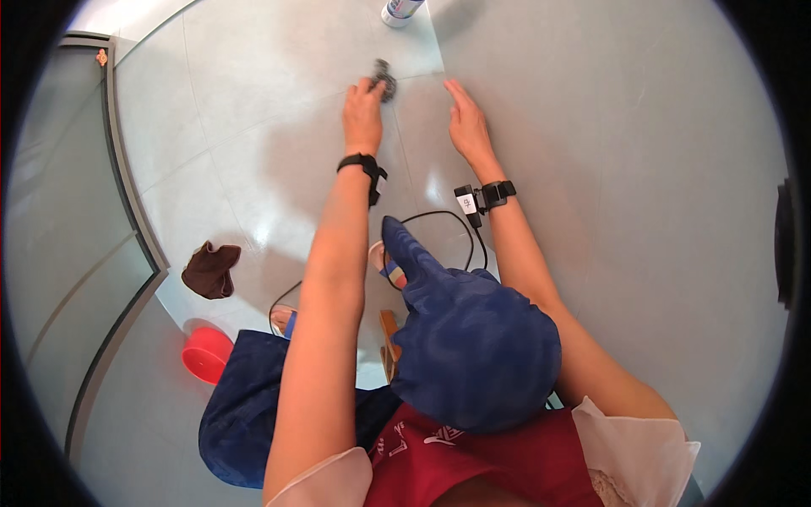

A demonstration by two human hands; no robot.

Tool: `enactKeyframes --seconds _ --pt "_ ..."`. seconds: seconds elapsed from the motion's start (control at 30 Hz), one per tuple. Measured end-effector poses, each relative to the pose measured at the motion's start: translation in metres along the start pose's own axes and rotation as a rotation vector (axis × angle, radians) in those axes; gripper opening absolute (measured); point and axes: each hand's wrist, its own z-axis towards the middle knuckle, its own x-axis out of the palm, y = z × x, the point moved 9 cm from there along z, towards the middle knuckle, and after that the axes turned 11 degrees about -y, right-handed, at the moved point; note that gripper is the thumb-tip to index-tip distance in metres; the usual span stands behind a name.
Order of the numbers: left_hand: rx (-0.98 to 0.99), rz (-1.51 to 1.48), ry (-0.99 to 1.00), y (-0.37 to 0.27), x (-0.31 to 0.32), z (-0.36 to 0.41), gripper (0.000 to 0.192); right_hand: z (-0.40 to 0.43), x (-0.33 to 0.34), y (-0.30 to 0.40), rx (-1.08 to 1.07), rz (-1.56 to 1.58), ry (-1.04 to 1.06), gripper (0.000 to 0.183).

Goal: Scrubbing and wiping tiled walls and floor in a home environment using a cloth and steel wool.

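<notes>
My left hand [363, 120] reaches forward with its fingers on a dark grey scouring ball [384, 89], which looks like steel wool and is blurred. The ball is at the pale floor tiles [247, 127], near a joint between them. To the right, my right hand [467, 123] is stretched out flat and holds nothing. Its fingertips are close to the plain grey surface [633, 139]; whether they touch it I cannot tell. Beyond both hands stands a white and blue bottle [399, 14], cut off by the top of the view.
A brown cloth [212, 270] lies crumpled on the tiles, and a red plastic basin [208, 355] is beside my knee. Left of these stands a dark-framed glass panel [76, 222]. A black cable [453, 214] loops near my feet. Part of a wooden stool [388, 345] shows between my legs.
</notes>
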Motion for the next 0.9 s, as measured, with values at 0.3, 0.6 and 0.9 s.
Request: enactKeyframes --seconds 0.3,0.6,0.9 --pt "0.080 -0.208 0.409 -0.070 0.061 -0.186 0.029 -0.011 0.016 -0.003 -0.014 -0.037 0.039 0.053" --pt "0.118 0.000 0.070 -0.047 0.071 0.057 0.034 -0.004 -0.019 0.027 -0.015 0.111 -0.160 0.054" --pt "0.080 -0.242 0.290 -0.088 0.095 -0.121 0.017 0.006 -0.041 0.050 -0.030 0.322 -0.269 0.049"
